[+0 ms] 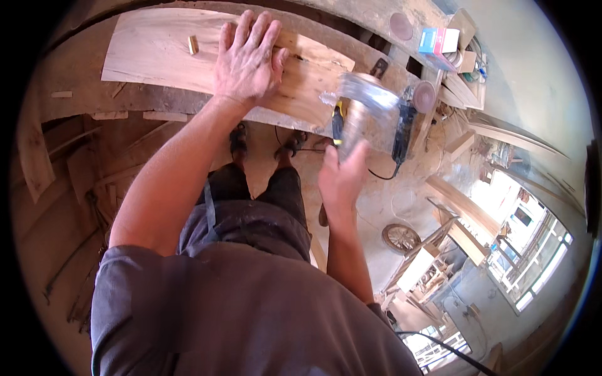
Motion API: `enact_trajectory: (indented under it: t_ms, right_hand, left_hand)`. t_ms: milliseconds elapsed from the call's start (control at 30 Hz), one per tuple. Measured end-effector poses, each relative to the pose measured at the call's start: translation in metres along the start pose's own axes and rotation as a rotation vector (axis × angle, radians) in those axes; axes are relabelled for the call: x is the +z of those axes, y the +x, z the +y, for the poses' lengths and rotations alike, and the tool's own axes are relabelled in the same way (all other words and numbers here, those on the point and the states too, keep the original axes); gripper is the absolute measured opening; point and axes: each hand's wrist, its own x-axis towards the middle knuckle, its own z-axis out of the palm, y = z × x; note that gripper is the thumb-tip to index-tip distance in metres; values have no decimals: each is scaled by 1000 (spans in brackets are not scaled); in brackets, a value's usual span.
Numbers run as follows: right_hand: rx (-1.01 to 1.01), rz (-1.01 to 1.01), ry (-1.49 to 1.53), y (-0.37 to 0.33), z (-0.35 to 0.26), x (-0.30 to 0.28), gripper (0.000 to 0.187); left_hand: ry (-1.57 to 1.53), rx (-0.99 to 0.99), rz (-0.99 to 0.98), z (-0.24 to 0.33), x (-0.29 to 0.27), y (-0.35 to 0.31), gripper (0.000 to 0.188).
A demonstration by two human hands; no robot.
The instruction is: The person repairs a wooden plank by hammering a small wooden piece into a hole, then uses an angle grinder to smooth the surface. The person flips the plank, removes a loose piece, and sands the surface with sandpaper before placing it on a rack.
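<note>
A pale wooden board lies along the workbench. My left hand rests flat on the board, its fingers spread. My right hand is wrapped round the wooden handle of a hammer, held over the board's right end. Motion blurs the metal head, so its exact shape is unclear. Just left of the handle is a yellow-and-black tool grip, partly hidden. A small wood block sits on the board left of my left hand.
At the bench's right end lies a black corded power tool by a round disc. Another disc and a blue-and-white box are beyond it. Timber pieces and a spoked wheel stand at right.
</note>
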Motion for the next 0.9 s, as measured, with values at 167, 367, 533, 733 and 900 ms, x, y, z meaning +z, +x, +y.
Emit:
enact_trajectory:
  t_ms: [167,367,533,733,900]
  right_hand:
    - [99,-19,-62,-5,6,19,41]
    - [53,10,0,-14,-6,-6,39]
    - [60,-202,-163,-2,4,8,31]
    - [173,-151,-68,-15,15,14,36]
    - [71,-103,-89,-8,13,2,38]
  left_hand:
    - [9,10,-20,8,-6,0,54]
    - [3,0,-19,10,-12,-3,54]
    - [5,15,-11,9,-9,3,53]
    - [-5,23,-3,10,-12,2,53]
    - [33,17,7,7,-7,0,53]
